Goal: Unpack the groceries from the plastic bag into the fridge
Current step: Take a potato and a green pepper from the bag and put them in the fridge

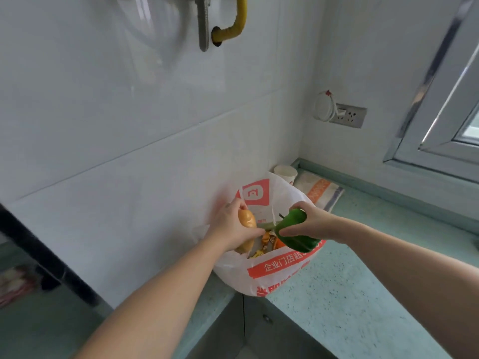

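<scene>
A tan, oblong item, possibly a potato [246,221], is gripped in the curled fingers of the left hand [233,226] over the open plastic bag [280,275] on the counter [350,294]. A green pepper [295,230] is held by the right hand [311,224] beside it. Unpacking is judged barely begun: orange and yellow items remain inside, blurred. No fridge is seen.

Soft daylight from the window [466,120]; blurred, warped edges.
</scene>
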`<state>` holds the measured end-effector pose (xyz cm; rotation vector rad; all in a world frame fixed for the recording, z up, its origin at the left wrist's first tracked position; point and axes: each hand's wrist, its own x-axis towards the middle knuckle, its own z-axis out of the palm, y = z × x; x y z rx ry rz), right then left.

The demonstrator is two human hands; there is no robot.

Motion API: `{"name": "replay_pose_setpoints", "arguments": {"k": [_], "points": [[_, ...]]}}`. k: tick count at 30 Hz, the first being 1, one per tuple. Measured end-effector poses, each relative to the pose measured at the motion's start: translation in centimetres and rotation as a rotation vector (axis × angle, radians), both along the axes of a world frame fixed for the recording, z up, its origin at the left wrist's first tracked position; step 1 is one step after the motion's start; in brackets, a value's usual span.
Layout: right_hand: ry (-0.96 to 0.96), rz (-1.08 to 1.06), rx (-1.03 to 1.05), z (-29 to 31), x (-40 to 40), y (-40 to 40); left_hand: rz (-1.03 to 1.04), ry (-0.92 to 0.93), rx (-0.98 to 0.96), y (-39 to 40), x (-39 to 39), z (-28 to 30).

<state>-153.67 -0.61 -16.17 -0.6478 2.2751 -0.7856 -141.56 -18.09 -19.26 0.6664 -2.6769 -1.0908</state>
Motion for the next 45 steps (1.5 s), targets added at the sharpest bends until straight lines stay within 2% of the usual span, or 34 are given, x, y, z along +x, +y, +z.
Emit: {"name": "replay_pose_setpoints", "arguments": {"k": [8, 14, 19, 24, 33, 37, 45], "points": [[0.069, -0.186, -0.184, 3.3, 3.2, 2.6, -0.008, 0.140, 0.104, 1.2, 0.6, 2.7], [0.217, -0.333, -0.319, 7.4, 4.2, 6.9, -0.078, 0.226, 0.074, 5.0, -0.6, 6.6], [0.203, -0.518, -0.455, 9.0, 5.5, 12.4, -0.155, 0.223, 0.100, 10.3, -1.0, 8.7], [0.207, -0.613, -0.528, 10.3, 7.5, 21.0, -0.249, 0.231, 0.127, 17.3, -0.8, 11.6], [0.447, -0.922, -0.514, 12.8, 12.7, 38.0, -0.607, 0.279, 0.046, 34.3, 0.1, 16.3], [0.452, -1.003, -0.473, 13.6, 15.0, 44.6, -0.787, 0.284, 0.052, 41.5, -1.4, 17.1], [0.562, -1.332, -0.459, 14.7, 20.3, 53.1, -1.190, 0.168, 0.230, 54.2, -3.7, 15.7]]}}
